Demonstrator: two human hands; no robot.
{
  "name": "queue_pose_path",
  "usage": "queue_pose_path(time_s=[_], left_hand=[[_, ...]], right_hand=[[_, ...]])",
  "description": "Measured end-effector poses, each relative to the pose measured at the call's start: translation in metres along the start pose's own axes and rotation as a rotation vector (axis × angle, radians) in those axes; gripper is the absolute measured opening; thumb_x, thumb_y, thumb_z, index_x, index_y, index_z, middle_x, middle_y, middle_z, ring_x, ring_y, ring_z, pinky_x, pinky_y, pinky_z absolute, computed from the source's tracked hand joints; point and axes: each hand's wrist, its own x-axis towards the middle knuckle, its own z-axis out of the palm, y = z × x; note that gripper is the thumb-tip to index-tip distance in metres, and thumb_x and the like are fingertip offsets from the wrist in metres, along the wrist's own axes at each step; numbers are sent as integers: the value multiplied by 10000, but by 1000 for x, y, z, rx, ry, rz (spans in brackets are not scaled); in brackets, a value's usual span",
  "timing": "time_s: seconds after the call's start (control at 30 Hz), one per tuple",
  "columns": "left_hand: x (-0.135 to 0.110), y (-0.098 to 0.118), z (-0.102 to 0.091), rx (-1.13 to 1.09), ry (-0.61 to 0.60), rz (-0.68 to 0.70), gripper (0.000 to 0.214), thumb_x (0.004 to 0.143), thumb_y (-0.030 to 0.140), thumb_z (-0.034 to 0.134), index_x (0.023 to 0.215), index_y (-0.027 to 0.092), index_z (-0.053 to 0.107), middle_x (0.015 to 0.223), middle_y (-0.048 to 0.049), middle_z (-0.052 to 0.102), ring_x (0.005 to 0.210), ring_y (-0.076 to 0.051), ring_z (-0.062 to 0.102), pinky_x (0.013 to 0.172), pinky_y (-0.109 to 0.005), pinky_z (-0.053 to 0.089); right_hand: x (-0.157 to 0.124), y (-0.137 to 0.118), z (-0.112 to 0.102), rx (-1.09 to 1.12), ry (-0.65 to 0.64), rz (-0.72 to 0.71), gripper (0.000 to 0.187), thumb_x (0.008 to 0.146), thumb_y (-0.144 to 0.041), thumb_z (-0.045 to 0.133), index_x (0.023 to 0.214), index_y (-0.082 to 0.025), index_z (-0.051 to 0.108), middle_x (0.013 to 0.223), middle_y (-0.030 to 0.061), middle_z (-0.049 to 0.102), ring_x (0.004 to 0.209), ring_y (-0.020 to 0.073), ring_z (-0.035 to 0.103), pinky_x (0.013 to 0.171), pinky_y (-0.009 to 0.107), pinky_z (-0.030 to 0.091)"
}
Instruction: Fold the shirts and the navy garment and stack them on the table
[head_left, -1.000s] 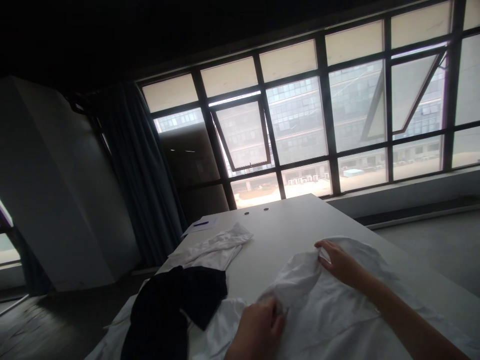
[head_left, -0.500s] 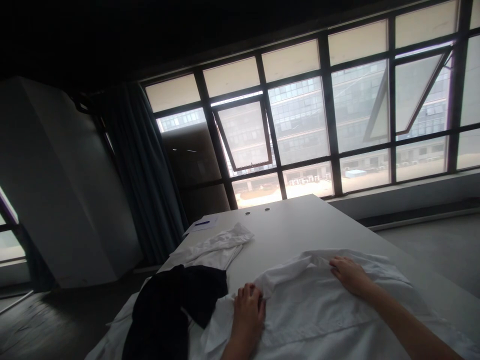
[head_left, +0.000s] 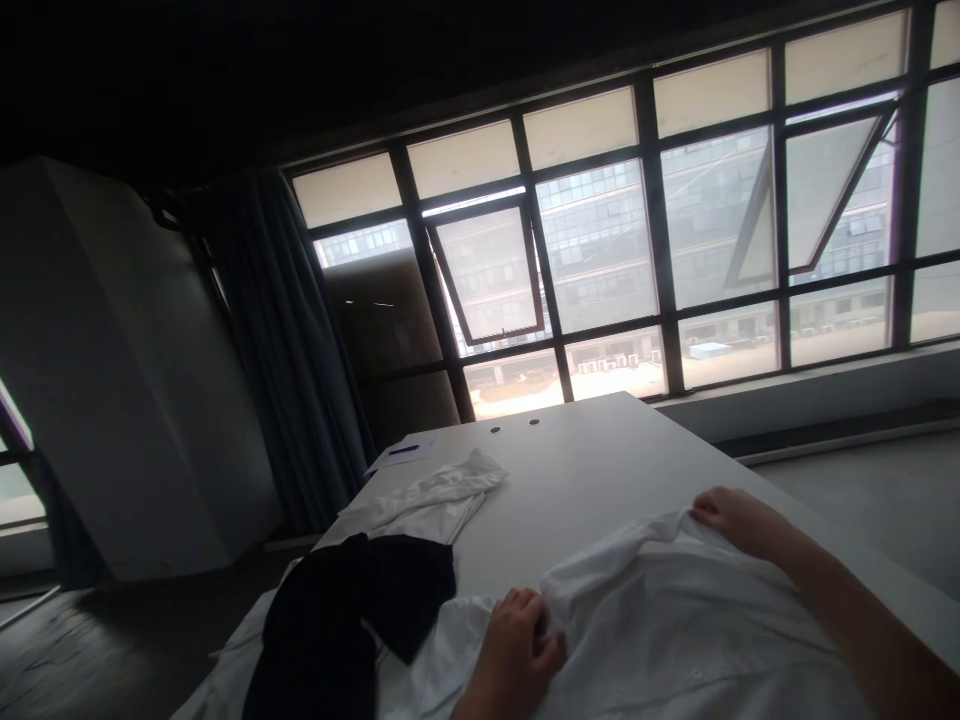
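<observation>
A white shirt (head_left: pixel 675 620), with a button faintly visible on its front, spreads over the near part of the white table (head_left: pixel 592 455). My right hand (head_left: pixel 739 520) pinches its far edge and holds that cloth raised off the tabletop. Lower and to the left, my left hand (head_left: pixel 517 645) is closed, its thumb and fingers gripping a fold of the same shirt. Beside my left hand lies a black garment (head_left: pixel 322 620), partly over other white cloth.
Farther along the table's left side lies crumpled white cloth (head_left: pixel 442 490). Behind it sit paper (head_left: pixel 420 455) and a dark pen (head_left: pixel 403 449). Two round holes mark the far end, before tilted-open windows (head_left: pixel 491 270). A dark curtain (head_left: pixel 292 350) hangs at left.
My right hand has moved right and up, lifting the shirt's far edge with it. The left hand has shifted a little right and down, its thumb now closed on the cloth.
</observation>
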Motion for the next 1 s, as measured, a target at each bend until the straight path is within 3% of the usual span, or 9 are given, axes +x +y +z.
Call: queue_pose_path(time_s=[0.13,0.23,0.33,0.4,0.5,0.63,0.8,0.9,1.0], left_hand=[[0,-3,4,-51,30,-61,217,776,369,705,860,239,553,921,-12,641,887,-198,561,805,-304,403],[-1,-4,7,-77,58,-71,267,815,336,659,1055,244,585,939,-12,653,900,-203,581,837,-310,409],[-1,-3,7,-82,77,-61,482,866,321,600,1337,253,523,993,-27,681,967,-228,602,932,-348,404],[-1,-2,5,-66,66,-48,500,855,363,637,1336,255,557,1074,-50,695,1049,-255,598,996,-378,382],[0,0,2,-17,40,-44,357,825,454,699,1118,250,677,1094,-62,694,1090,-279,586,1008,-391,375],[3,-7,4,24,148,-70,231,949,422,544,1007,246,683,1052,-82,683,1055,-272,595,971,-384,402],[7,-28,10,-55,374,-134,358,1051,438,337,1074,259,645,1035,-92,705,1007,-268,658,905,-365,459],[8,-34,11,-93,392,-236,404,1067,472,263,1119,272,610,931,-74,720,908,-259,696,793,-333,472],[7,-30,7,-123,365,-295,451,1079,478,194,962,278,582,778,-36,690,782,-234,700,683,-299,431]], right_hand=[[2,-6,-25,-10,187,15,382,965,-478,420,909,-234,710,846,102,759,798,272,701,674,327,425],[-1,-20,-32,12,367,41,375,989,-471,363,945,-235,651,846,97,742,779,266,687,673,332,434],[-3,-36,-32,50,536,-140,339,994,-465,364,944,-232,605,968,124,717,904,279,658,807,361,466],[-3,-43,-31,41,593,-237,323,992,-458,370,954,-228,594,1019,141,687,982,295,622,908,394,455],[-3,-42,-26,-54,594,-233,261,938,-388,430,1018,-218,611,1026,135,649,998,308,583,957,436,437],[-1,-29,-21,-150,507,-207,291,810,-290,507,1055,-213,643,980,117,628,974,311,576,928,434,441],[4,-13,-24,-47,412,-182,256,906,-380,455,982,-228,645,969,107,667,893,268,632,794,360,455],[5,-3,-22,-42,398,-50,323,952,-488,418,946,-242,627,975,106,696,849,260,658,702,338,434],[6,10,-15,-57,316,110,422,983,-572,342,857,-251,584,845,104,706,774,270,669,645,338,409]])
